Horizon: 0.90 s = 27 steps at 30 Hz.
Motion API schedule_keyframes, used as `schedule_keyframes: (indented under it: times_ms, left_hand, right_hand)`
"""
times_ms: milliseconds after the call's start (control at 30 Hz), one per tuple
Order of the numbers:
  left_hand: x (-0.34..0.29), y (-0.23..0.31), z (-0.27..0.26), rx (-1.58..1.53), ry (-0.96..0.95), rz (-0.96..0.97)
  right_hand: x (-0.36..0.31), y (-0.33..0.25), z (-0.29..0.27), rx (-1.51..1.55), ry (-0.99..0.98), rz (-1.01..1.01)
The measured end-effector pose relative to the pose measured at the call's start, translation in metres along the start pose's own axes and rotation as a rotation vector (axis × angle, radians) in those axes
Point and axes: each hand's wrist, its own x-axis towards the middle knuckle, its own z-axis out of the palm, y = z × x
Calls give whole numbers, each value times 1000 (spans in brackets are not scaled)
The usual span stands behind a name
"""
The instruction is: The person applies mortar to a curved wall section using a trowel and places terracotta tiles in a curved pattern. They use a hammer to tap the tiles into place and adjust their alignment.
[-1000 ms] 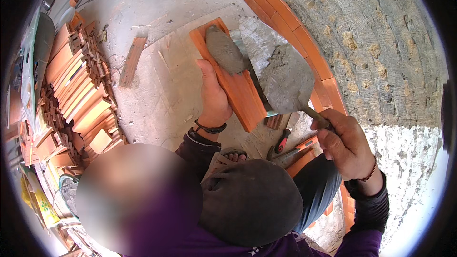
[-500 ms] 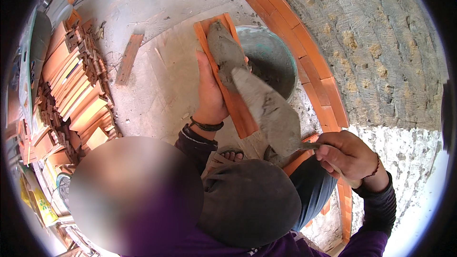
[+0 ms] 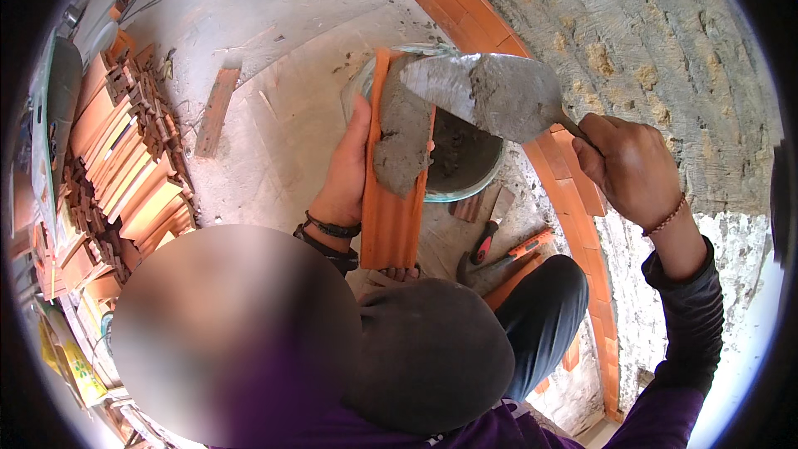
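My left hand [image 3: 343, 170] grips a long orange clay tile [image 3: 391, 233] by its left edge; fingertips show at its right edge. Grey mortar [image 3: 401, 145] covers the tile's upper part, while its ribbed lower end is bare. My right hand [image 3: 629, 168] is closed round the handle of a trowel [image 3: 511, 96], whose mortar-smeared blade points left, its tip over the top of the mortar on the tile. Behind tile and trowel stands a round bucket [image 3: 500, 168] with mortar inside, partly hidden by both.
A stack of clay tiles [image 3: 137, 175] lies at the left, with a loose tile piece [image 3: 218, 112] nearby. On the floor right of my foot are a red-and-black-handled tool [image 3: 485, 241] and a hammer [image 3: 507, 259]. Orange tiles [image 3: 553, 158] line the base of the rough wall [image 3: 640, 58].
The trowel has risen from the tile's lower part to its upper end and swung to point left. The tile now stands straighter, and its mortar is more spread.
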Motion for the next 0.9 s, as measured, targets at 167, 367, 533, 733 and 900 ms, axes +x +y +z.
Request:
schedule_keyframes:
  times_ms: [167,367,533,733,900]
  left_hand:
    - [1,-1,-3,-2,31,-3]
    - [0,4,-8,-111,-13,18]
    - [5,3,-2,-81,81,20]
    - [9,-1,-6,-123,156,49]
    - [14,-8,-16,-247,185,82]
  right_hand:
    - [5,8,-5,540,-281,11]
    - [-19,0,15,1187,-610,392]
    - [-22,-19,36,1180,-629,338]
    - [-31,-30,51,1065,-625,278]
    - [-42,-26,66,930,-530,82]
